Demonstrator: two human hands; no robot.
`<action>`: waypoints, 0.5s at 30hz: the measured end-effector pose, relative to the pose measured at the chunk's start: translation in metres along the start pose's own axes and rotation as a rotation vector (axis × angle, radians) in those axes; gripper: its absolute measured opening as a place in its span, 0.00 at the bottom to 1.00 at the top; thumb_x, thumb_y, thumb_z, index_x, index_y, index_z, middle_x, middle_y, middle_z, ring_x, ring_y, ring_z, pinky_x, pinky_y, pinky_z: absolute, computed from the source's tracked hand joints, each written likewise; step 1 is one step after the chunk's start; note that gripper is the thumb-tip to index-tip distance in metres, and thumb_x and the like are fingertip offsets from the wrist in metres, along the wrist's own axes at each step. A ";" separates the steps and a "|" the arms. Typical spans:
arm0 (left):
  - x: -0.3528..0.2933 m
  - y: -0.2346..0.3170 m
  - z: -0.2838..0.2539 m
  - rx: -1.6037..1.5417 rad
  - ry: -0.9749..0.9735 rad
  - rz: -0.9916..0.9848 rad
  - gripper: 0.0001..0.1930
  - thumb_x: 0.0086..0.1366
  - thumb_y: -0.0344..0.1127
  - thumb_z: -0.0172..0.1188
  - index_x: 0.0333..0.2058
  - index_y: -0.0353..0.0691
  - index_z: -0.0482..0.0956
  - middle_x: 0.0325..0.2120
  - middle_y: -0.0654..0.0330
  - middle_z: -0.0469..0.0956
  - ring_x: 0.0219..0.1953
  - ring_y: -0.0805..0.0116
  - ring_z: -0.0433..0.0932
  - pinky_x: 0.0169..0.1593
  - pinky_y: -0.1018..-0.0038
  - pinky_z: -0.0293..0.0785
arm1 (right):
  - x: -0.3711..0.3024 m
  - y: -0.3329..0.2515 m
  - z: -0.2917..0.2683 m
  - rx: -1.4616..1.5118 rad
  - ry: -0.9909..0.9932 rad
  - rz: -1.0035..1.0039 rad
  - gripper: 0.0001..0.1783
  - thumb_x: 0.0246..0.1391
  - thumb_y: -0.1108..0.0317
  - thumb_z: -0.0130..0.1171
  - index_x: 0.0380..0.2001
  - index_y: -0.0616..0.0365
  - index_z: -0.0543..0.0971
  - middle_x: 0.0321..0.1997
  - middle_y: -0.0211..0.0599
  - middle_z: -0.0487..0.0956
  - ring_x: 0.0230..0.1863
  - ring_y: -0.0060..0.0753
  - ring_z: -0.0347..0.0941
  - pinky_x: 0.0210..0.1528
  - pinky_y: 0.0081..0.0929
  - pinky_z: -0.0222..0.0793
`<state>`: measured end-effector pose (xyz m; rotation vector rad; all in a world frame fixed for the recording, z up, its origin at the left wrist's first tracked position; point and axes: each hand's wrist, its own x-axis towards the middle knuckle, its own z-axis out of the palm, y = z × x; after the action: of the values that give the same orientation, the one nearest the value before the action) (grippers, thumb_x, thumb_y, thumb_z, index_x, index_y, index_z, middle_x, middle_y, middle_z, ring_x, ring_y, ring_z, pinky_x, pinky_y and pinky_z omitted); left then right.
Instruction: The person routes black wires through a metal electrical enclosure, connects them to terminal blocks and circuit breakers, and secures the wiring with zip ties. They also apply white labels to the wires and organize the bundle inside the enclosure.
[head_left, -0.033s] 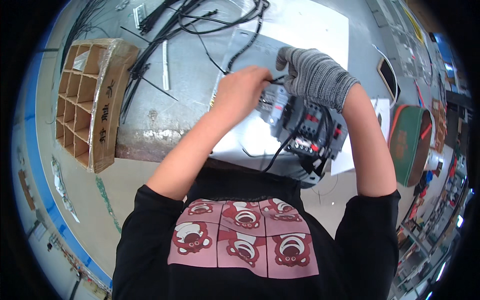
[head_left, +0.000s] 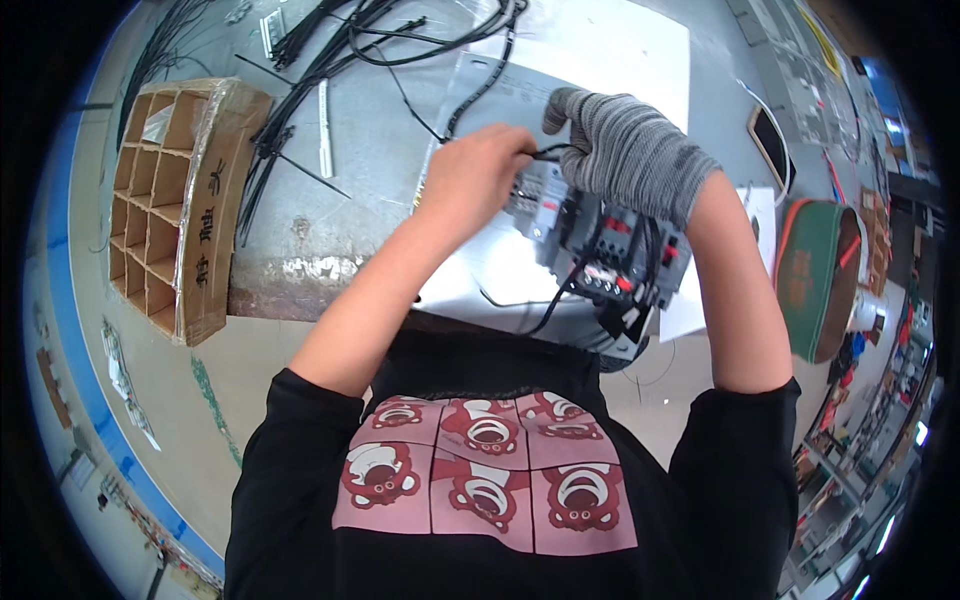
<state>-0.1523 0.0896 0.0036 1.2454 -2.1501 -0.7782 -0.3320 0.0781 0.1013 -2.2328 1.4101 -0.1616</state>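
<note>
My bare left hand [head_left: 478, 175] is closed, its fingertips pinching a black cable [head_left: 550, 152]. My right hand [head_left: 635, 150], in a grey knitted glove, is closed around the other end of that short stretch. Just below both hands sits an electrical assembly on a metal plate [head_left: 500, 268]. It carries a light grey circuit breaker [head_left: 545, 215] and a dark contactor [head_left: 618, 240] with red parts. A black wire [head_left: 548, 315] loops out from its near side. My gloved hand covers the assembly's far part, so the cable's end cannot be made out.
To the left stands a divided cardboard box [head_left: 215, 215]. Bundles of black cable [head_left: 330, 60] and a white strip [head_left: 325, 130] lie at the far left of the table. On the right are a phone [head_left: 770, 145], white paper [head_left: 690, 305] and a green bag [head_left: 815, 285].
The gap between my hands has grown slightly, and more of the black cable shows between them. Both hands keep their hold.
</note>
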 end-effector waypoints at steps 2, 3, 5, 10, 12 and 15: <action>-0.003 0.000 -0.003 -0.030 -0.003 0.003 0.09 0.57 0.28 0.58 0.38 0.41 0.77 0.34 0.54 0.78 0.37 0.50 0.77 0.38 0.64 0.73 | -0.029 -0.022 -0.005 0.027 0.109 -0.094 0.15 0.47 0.72 0.58 0.42 0.58 0.76 0.22 0.40 0.76 0.22 0.38 0.74 0.29 0.31 0.72; -0.004 -0.001 -0.005 -0.044 -0.001 0.004 0.09 0.57 0.28 0.58 0.39 0.41 0.77 0.35 0.54 0.78 0.38 0.49 0.76 0.39 0.64 0.73 | -0.048 -0.039 -0.004 0.041 0.147 -0.139 0.16 0.48 0.71 0.59 0.43 0.59 0.76 0.22 0.41 0.76 0.22 0.38 0.75 0.29 0.30 0.72; -0.008 -0.001 -0.007 -0.139 0.003 0.042 0.10 0.58 0.25 0.56 0.40 0.41 0.77 0.33 0.56 0.76 0.34 0.59 0.77 0.38 0.70 0.72 | -0.087 -0.066 0.019 -0.057 0.282 -0.245 0.17 0.50 0.70 0.59 0.45 0.61 0.75 0.28 0.42 0.79 0.27 0.41 0.76 0.30 0.29 0.73; -0.031 0.033 -0.016 -0.330 0.198 -0.001 0.08 0.62 0.25 0.54 0.40 0.36 0.77 0.32 0.63 0.76 0.30 0.75 0.71 0.37 0.80 0.68 | -0.174 -0.108 0.084 0.295 -0.054 -0.101 0.28 0.56 0.68 0.51 0.60 0.62 0.64 0.48 0.50 0.76 0.49 0.48 0.73 0.52 0.37 0.70; -0.060 0.068 -0.028 -0.339 0.228 0.046 0.07 0.63 0.25 0.53 0.38 0.36 0.77 0.33 0.63 0.76 0.32 0.77 0.72 0.38 0.80 0.68 | -0.203 -0.093 0.114 0.398 0.092 -0.060 0.21 0.57 0.67 0.50 0.54 0.61 0.70 0.44 0.47 0.79 0.46 0.47 0.75 0.47 0.38 0.73; -0.105 0.110 -0.017 -0.533 0.046 0.121 0.06 0.63 0.23 0.50 0.37 0.34 0.76 0.33 0.60 0.76 0.34 0.72 0.76 0.40 0.77 0.70 | -0.229 -0.073 0.126 0.674 0.251 0.407 0.10 0.59 0.70 0.51 0.40 0.60 0.78 0.35 0.46 0.81 0.37 0.43 0.78 0.43 0.33 0.73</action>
<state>-0.1595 0.2238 0.0763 0.8377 -1.7910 -1.1579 -0.3333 0.3468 0.0607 -1.3889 1.6020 -0.6818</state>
